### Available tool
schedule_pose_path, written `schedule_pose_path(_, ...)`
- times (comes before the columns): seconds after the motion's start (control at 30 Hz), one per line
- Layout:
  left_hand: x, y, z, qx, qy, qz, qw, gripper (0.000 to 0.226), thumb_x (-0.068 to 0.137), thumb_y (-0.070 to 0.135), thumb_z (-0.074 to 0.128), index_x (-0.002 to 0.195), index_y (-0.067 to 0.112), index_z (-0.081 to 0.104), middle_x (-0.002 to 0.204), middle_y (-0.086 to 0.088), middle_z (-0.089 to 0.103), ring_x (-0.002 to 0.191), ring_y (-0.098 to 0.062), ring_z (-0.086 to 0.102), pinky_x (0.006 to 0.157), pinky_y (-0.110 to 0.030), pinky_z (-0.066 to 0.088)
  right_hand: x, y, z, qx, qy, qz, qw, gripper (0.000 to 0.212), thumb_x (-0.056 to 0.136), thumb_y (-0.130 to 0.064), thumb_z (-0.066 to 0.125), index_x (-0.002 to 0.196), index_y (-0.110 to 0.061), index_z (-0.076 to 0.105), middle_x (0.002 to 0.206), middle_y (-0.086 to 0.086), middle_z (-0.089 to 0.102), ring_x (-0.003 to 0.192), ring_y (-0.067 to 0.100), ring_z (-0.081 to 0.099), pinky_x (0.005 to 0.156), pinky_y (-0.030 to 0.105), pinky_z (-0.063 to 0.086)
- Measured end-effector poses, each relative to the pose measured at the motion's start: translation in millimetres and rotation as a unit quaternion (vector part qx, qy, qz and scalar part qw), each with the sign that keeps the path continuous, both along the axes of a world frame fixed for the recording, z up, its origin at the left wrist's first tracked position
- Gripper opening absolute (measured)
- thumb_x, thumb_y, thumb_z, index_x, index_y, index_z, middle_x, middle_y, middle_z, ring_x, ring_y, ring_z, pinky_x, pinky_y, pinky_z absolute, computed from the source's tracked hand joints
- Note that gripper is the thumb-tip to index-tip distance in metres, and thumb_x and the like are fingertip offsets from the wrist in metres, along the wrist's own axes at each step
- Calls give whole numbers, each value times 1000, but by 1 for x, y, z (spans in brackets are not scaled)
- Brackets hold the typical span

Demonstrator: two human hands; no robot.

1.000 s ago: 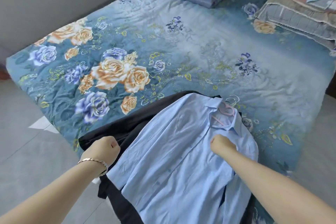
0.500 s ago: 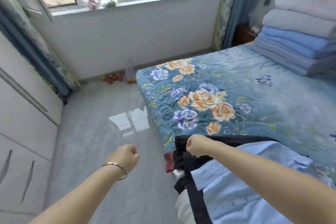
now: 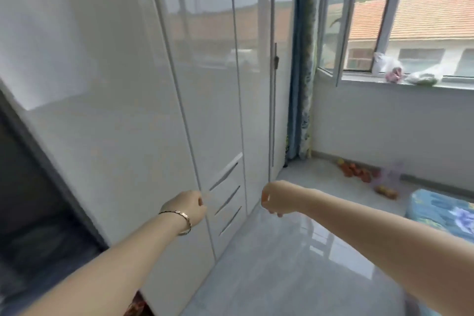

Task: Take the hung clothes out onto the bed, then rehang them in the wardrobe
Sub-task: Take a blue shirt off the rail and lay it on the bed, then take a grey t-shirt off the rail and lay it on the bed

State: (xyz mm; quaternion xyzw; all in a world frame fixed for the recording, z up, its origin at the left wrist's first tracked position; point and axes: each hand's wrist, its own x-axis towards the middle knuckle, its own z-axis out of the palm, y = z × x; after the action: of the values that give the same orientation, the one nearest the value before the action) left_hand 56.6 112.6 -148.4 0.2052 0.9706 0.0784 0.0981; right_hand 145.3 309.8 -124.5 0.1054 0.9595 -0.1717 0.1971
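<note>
One wardrobe [image 3: 128, 84] fills the left half of my head view. Its glossy white doors stand with their long axis vertical, though they lean in the frame. The row of fronts runs from lower left back to the far corner of the room, and the fronts face right, toward the floor [image 3: 282, 277]. At the far left edge a dark opening [image 3: 38, 200] shows in the wardrobe. I cannot tell what is inside it. Low on the middle section there are three slanted drawer handles [image 3: 227, 200], one above another.

The grey tiled floor takes the lower middle of the view. A window [image 3: 410, 20] sits upper right with one sash swung inward. A blue patterned curtain [image 3: 301, 72] hangs between the window and the wardrobe. A corner of the bed [image 3: 441, 213], with its blue floral cover, shows at the right edge.

Both arms reach forward over the floor. The left hand [image 3: 187, 206] is just in front of the drawer handles, fingers curled into a fist and holding nothing. The right hand [image 3: 275, 197] is near it but apart, knuckles up, fingers curled under, also holding nothing.

A bracelet [image 3: 183, 218] circles the left wrist. Plastic bags [image 3: 387, 69] lie on the window sill, and small orange fruits [image 3: 355, 173] lie on the floor below it.
</note>
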Motion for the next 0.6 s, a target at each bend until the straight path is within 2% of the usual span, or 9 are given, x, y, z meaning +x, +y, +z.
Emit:
schedule_pose_path(0.07, -15, -35, 17, 3, 22, 63, 998, 19, 90, 22, 43, 99, 22, 60, 106, -1, 64, 101, -23, 60, 82, -26, 45, -45, -29, 18, 5, 34, 58, 998, 30, 92, -13, 44, 114, -3, 61, 92, 4, 64, 76, 18, 59, 81, 30, 52)
schedule_pose_path(0.17, -29, -87, 47, 17, 58, 160, 985, 16, 89, 21, 40, 79, 26, 51, 91, 2, 59, 90, -22, 59, 74, -25, 43, -102, -81, 48, 7, 76, 156, 985, 31, 88, -10, 41, 105, -2, 66, 98, 9, 72, 68, 20, 60, 78, 30, 54)
schedule_pose_path(0.3, -25, -160, 91, 16, 108, 282, 953, 20, 89, 20, 38, 72, 23, 47, 92, -1, 62, 78, -21, 53, 71, -26, 42, -148, -160, 96, -32, 121, 273, 954, 24, 90, -12, 45, 102, -8, 65, 91, 4, 68, 71, 18, 59, 62, 21, 48)
schedule_pose_path(0.4, -15, -213, 123, 1, 146, 353, 924, 18, 89, 18, 38, 75, 24, 49, 86, 2, 57, 77, -21, 52, 68, -24, 40, -166, -215, 126, -74, 159, 340, 924, 21, 89, -11, 42, 79, -20, 58, 88, 3, 67, 59, 12, 57, 54, 19, 43)
schedule_pose_path(0.43, -11, -229, 132, -8, 153, 375, 914, 16, 89, 17, 38, 80, 23, 50, 87, 2, 56, 78, -21, 52, 69, -24, 39, -168, -233, 136, -74, 168, 364, 913, 21, 89, -11, 43, 79, -20, 59, 90, 5, 67, 61, 13, 57, 56, 20, 44)
schedule_pose_path(0.53, -6, -277, 156, -30, 168, 429, 887, 16, 91, 20, 39, 89, 22, 55, 92, 0, 58, 90, -23, 58, 74, -26, 42, -178, -289, 167, -37, 206, 412, 887, 23, 93, -15, 45, 106, -11, 64, 105, 9, 68, 79, 19, 58, 65, 22, 48)
schedule_pose_path(0.6, -5, -308, 169, -33, 183, 456, 870, 17, 91, 20, 40, 90, 22, 57, 93, 0, 58, 92, -23, 59, 75, -25, 41, -186, -325, 184, -54, 226, 420, 877, 26, 93, -14, 45, 109, -7, 63, 107, 11, 68, 84, 22, 61, 72, 28, 52)
